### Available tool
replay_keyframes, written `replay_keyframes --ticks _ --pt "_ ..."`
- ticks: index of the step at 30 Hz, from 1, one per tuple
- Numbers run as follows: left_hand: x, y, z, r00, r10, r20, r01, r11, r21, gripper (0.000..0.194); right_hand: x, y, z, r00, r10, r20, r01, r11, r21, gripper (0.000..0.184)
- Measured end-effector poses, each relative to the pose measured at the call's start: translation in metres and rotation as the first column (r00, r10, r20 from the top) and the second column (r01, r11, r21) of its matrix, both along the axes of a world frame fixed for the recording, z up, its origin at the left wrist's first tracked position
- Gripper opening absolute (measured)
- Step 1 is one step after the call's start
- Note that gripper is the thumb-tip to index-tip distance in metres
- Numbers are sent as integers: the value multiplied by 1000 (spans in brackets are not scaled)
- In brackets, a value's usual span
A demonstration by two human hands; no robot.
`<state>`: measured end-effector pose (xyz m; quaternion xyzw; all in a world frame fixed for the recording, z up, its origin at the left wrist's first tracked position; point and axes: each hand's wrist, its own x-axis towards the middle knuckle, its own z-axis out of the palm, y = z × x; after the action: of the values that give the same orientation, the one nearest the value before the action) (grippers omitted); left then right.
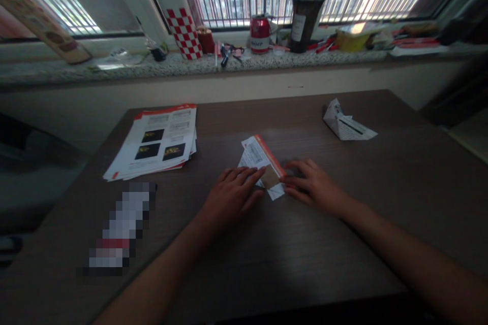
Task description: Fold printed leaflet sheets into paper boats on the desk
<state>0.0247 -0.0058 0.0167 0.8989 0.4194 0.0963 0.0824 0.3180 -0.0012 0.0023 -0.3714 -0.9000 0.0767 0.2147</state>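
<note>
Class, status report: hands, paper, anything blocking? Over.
Left hand on folded paper. Right hand at its right edge. Paper stack off left, not blocking.

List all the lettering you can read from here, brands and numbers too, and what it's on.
No text reads reliably.
Red can: pale lettering, too blurred.
Dark cup's label: too blurred.
Stack of sheets: print too small.
Nearer folded paper: print too small.
Farther folded paper: print too small.
Pixelated item: nothing legible.
</note>
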Motion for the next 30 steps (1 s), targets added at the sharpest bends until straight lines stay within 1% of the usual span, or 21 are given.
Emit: replay_keyframes --ticks 2,4,8,12,18,22,25,30 --pt "0 0 0 1000 13 -1 -13 1000 -1 55 -3 -2 1 998 57 2 -57 998 -21 29" --pt "0 0 -2 1000 18 -4 -18 1000 -3 56 -4 -3 1 997 79 -7 -79 997 -25 30" --pt "0 -1 -5 1000 15 0 -15 1000 -5 55 -4 -2 2 998 58 -39 -58 998 -21 31" --pt "1 -1 -9 1000 1 31 -1 1000 -8 57 -2 0 3 998 25 -55 -26 999 -21 36" --pt "0 3 -13 993 -89 74 94 994 -53 59 -1 4 0 999 9 -35 -9 1000 -12 44" --pt "-3 4 -12 985 -145 92 152 986 -72 72 -1 6 -7 1000 26 -10 -27 999 -38 51" --pt "-5 4 -9 985 -145 93 150 987 -58 75 0 7 -10 999 46 25 -44 996 -73 48" --pt "-8 5 -5 991 -116 61 117 993 -17 68 2 6 -7 997 37 65 -32 996 -86 38"
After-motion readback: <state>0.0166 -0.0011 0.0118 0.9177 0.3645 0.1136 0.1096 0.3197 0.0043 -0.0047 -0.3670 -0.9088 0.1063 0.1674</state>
